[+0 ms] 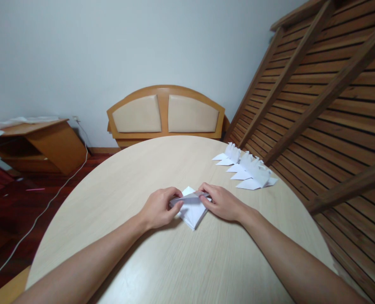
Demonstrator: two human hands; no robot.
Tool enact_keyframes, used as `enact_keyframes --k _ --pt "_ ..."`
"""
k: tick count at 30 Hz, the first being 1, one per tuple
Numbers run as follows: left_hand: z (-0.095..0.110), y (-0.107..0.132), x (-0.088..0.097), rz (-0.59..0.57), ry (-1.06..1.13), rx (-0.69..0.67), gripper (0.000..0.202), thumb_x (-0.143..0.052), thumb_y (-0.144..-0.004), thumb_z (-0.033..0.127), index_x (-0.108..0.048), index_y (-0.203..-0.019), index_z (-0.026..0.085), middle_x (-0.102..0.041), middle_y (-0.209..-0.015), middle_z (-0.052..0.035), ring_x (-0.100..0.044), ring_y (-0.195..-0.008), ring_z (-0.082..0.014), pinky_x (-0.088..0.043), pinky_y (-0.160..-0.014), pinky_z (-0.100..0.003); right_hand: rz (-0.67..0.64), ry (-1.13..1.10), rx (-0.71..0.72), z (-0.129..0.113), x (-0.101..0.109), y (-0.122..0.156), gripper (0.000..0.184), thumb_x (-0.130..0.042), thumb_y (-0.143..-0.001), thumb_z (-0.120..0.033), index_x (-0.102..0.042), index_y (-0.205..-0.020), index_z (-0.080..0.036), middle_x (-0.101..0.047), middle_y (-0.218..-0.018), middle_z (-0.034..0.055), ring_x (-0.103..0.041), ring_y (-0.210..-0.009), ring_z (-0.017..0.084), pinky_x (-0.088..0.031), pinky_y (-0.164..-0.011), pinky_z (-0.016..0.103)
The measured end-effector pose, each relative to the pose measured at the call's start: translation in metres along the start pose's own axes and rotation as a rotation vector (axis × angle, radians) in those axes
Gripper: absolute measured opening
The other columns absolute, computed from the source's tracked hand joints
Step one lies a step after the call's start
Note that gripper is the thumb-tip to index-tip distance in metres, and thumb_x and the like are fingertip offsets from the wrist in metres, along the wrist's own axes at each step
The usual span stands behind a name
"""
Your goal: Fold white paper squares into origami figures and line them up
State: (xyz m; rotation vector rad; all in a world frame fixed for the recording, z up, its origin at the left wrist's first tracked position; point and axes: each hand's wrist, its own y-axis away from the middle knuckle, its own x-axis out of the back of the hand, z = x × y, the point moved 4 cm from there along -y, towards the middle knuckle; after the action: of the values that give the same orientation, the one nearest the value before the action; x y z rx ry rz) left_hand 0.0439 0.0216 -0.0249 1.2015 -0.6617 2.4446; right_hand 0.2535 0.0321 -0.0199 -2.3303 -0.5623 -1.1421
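A partly folded sheet of white paper point(192, 209) lies on the round, light wooden table point(174, 261) in front of me. My left hand point(158, 208) pinches its left corner with curled fingers. My right hand point(222, 202) presses and pinches the right side of the same fold. Both hands rest on the tabletop with the paper between them.
Several finished white folded paper figures point(247, 169) stand in a row at the table's right edge. Behind the table stands a wooden headboard with beige pads point(165, 112). A slatted wooden frame point(326, 97) leans at the right. A low wooden cabinet point(44, 141) and a white cable point(48, 202) are at the left.
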Motion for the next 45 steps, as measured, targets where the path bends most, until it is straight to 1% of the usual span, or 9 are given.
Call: enact_keyframes --k 8,13,17,21,27,32,36,40,45 --pt "-0.004 -0.002 -0.007 0.09 -0.003 0.103 0.011 -0.054 -0.089 0.024 -0.061 -0.097 0.021 -0.072 -0.089 -0.0028 -0.065 -0.074 -0.0185 -0.045 -0.065 -0.028 0.079 -0.022 -0.04 -0.005 -0.009 -0.005 0.014 -0.057 -0.092 -0.021 -0.057 -0.106 -0.022 -0.071 -0.098 0.0048 -0.066 -0.084 0.021 -0.043 -0.072 0.029" --pt "-0.008 -0.002 -0.01 0.158 0.013 0.192 0.007 -0.053 -0.087 0.022 -0.05 -0.094 0.022 -0.066 -0.079 0.0 -0.059 -0.064 -0.0165 -0.039 -0.059 -0.027 0.096 0.026 -0.091 -0.009 -0.013 -0.007 0.01 -0.056 -0.093 -0.025 -0.06 -0.102 -0.022 -0.069 -0.08 0.0021 -0.063 -0.066 0.018 -0.037 -0.06 0.026" --pt "-0.004 -0.002 -0.012 0.151 0.099 0.15 0.007 -0.051 -0.09 0.026 -0.045 -0.088 0.022 -0.065 -0.082 0.0004 -0.056 -0.061 -0.0141 -0.039 -0.058 -0.026 0.127 0.043 -0.121 -0.01 -0.012 -0.008 0.006 -0.054 -0.095 -0.028 -0.057 -0.095 -0.023 -0.064 -0.07 0.0001 -0.059 -0.061 0.017 -0.032 -0.056 0.026" --pt "0.002 -0.001 -0.011 0.119 0.145 0.099 0.015 -0.05 -0.095 0.035 -0.05 -0.09 0.021 -0.067 -0.088 -0.0018 -0.056 -0.063 -0.014 -0.041 -0.06 -0.026 0.152 0.016 -0.152 -0.008 -0.012 -0.008 0.012 -0.05 -0.098 -0.031 -0.055 -0.09 -0.023 -0.064 -0.072 0.0004 -0.062 -0.065 0.018 -0.032 -0.058 0.026" --pt "0.006 -0.001 -0.008 0.105 0.194 0.096 0.032 -0.038 -0.101 0.042 -0.06 -0.095 0.019 -0.067 -0.083 -0.0034 -0.06 -0.072 -0.0177 -0.044 -0.067 -0.03 0.14 -0.01 -0.155 -0.008 -0.014 -0.008 0.019 -0.048 -0.1 -0.035 -0.054 -0.086 -0.023 -0.062 -0.069 -0.0007 -0.06 -0.063 0.017 -0.032 -0.058 0.026" --pt "0.002 -0.002 -0.012 0.106 0.296 0.125 0.025 -0.047 -0.098 0.041 -0.057 -0.095 0.018 -0.065 -0.08 -0.0018 -0.057 -0.062 -0.014 -0.042 -0.057 -0.026 0.171 0.013 -0.152 -0.011 -0.014 -0.009 0.025 -0.051 -0.099 -0.039 -0.054 -0.08 -0.023 -0.06 -0.066 -0.0011 -0.056 -0.06 0.016 -0.032 -0.057 0.027" --pt "0.001 -0.001 -0.015 0.108 0.317 0.116 0.021 -0.05 -0.097 0.037 -0.056 -0.098 0.018 -0.065 -0.082 -0.0018 -0.057 -0.061 -0.0126 -0.043 -0.056 -0.024 0.218 -0.024 -0.156 -0.013 -0.014 -0.009 0.023 -0.054 -0.098 -0.04 -0.057 -0.083 -0.023 -0.064 -0.07 -0.0008 -0.061 -0.064 0.017 -0.038 -0.062 0.028" --pt "0.001 -0.001 -0.017 0.101 0.316 0.121 0.019 -0.054 -0.094 0.036 -0.055 -0.099 0.018 -0.065 -0.081 -0.0011 -0.056 -0.058 -0.0118 -0.042 -0.054 -0.024 0.309 -0.176 -0.105 -0.016 -0.012 -0.01 0.012 -0.056 -0.097 -0.034 -0.062 -0.1 -0.024 -0.071 -0.091 0.001 -0.068 -0.083 0.019 -0.047 -0.075 0.03" --pt "0.002 -0.001 -0.017 0.089 0.291 0.104 0.019 -0.054 -0.094 0.037 -0.055 -0.097 0.019 -0.067 -0.082 -0.0013 -0.058 -0.059 -0.0124 -0.042 -0.055 -0.024 0.346 -0.369 -0.001 -0.02 -0.011 -0.01 0.021 -0.059 -0.095 -0.025 -0.06 -0.116 -0.025 -0.071 -0.107 0.0022 -0.067 -0.1 0.018 -0.05 -0.091 0.034"
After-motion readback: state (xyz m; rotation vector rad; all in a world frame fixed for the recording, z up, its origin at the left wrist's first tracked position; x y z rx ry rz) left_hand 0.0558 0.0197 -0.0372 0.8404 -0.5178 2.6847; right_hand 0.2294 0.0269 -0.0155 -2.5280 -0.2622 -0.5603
